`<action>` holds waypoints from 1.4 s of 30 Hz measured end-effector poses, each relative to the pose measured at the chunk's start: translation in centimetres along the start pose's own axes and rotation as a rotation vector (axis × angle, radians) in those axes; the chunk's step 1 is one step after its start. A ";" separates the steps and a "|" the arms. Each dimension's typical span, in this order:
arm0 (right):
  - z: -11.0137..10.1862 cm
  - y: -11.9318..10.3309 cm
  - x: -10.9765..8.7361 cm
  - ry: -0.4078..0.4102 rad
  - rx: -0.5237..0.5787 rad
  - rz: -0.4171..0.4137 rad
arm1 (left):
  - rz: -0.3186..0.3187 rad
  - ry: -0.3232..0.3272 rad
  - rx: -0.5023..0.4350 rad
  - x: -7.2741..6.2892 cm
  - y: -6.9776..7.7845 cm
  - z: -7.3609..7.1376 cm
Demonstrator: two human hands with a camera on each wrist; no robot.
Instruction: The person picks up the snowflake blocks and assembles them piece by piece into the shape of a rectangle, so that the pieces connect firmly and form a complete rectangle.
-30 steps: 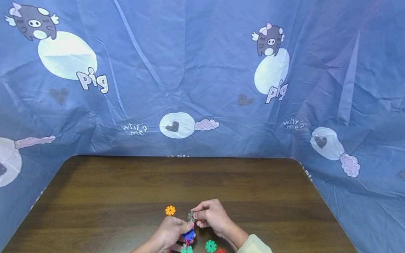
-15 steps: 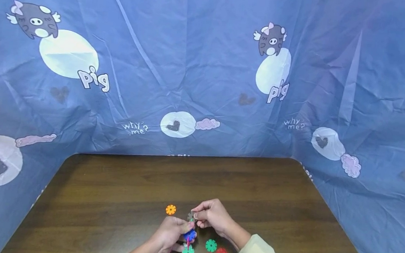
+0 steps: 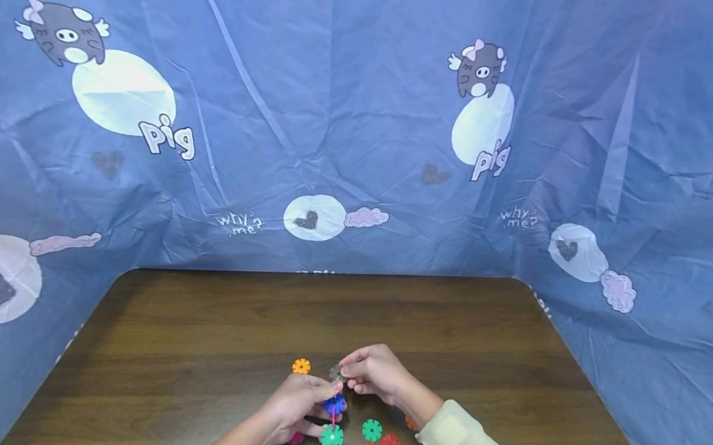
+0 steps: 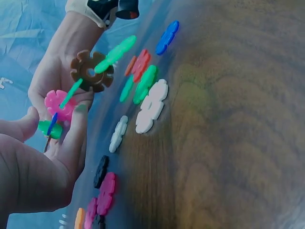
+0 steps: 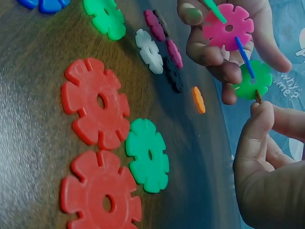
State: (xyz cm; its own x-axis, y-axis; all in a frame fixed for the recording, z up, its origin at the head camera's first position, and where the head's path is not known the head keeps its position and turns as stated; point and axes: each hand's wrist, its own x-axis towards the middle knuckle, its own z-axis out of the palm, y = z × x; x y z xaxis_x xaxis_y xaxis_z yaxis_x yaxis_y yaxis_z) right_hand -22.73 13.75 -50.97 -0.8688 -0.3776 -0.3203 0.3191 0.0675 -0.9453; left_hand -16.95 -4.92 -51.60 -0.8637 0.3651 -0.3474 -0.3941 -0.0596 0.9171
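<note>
Disc chain (image 5: 244, 56): above table (image 3: 225, 338)
Left hand (image 3: 296, 402): nearer, grip pinching chain
Right hand (image 3: 380, 374): farther right, grip pinching brown disc (image 3: 335, 372)

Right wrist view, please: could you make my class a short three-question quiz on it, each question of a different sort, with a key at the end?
1. Multiple choice: what colour is the disc that the right hand pinches?
a) orange
b) brown
c) white

2. True or false: the two red discs lie on the table, apart from the chain held up by the hands.

3. Fill in the blank: the ____ disc links the pink disc to the green disc nearest the right hand.

Key:
1. b, the brown disc.
2. True.
3. Blue; the blue disc shows edge-on.
</note>
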 end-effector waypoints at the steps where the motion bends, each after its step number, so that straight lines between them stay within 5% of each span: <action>1: 0.0 0.0 0.0 -0.003 0.000 0.002 | -0.003 -0.002 0.002 0.0 0.1 0.0; 16: 0.7 -0.2 -0.1 -0.033 0.024 0.030 | 0.063 0.089 0.004 0.8 0.9 -0.4; 21: 0.4 -0.2 -0.4 -0.034 -0.058 0.011 | 0.077 0.153 -0.027 1.0 0.8 -0.4; 24: -0.4 -0.3 -1.4 -0.051 -0.274 -0.056 | 0.096 0.193 -0.063 1.0 0.9 -0.4; 31: -2.4 1.2 -4.6 -0.112 -1.060 -0.309 | 0.115 0.227 -0.103 0.6 1.2 -0.4; 36: -2.5 1.7 -5.6 -0.158 -1.278 -0.410 | 0.119 0.208 -0.116 0.6 1.3 -0.4; 42: -2.5 1.7 -5.5 -0.155 -1.325 -0.423 | 0.110 0.197 -0.116 0.4 1.5 -0.3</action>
State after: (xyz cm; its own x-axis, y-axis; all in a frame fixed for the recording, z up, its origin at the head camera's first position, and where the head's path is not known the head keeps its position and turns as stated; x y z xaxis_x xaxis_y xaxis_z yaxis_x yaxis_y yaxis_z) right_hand -18.39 18.28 -50.96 -0.7303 -0.6793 -0.0715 -0.6194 0.7027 -0.3500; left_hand -18.03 -5.15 -50.41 -0.9435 0.1633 -0.2883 -0.3177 -0.1991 0.9270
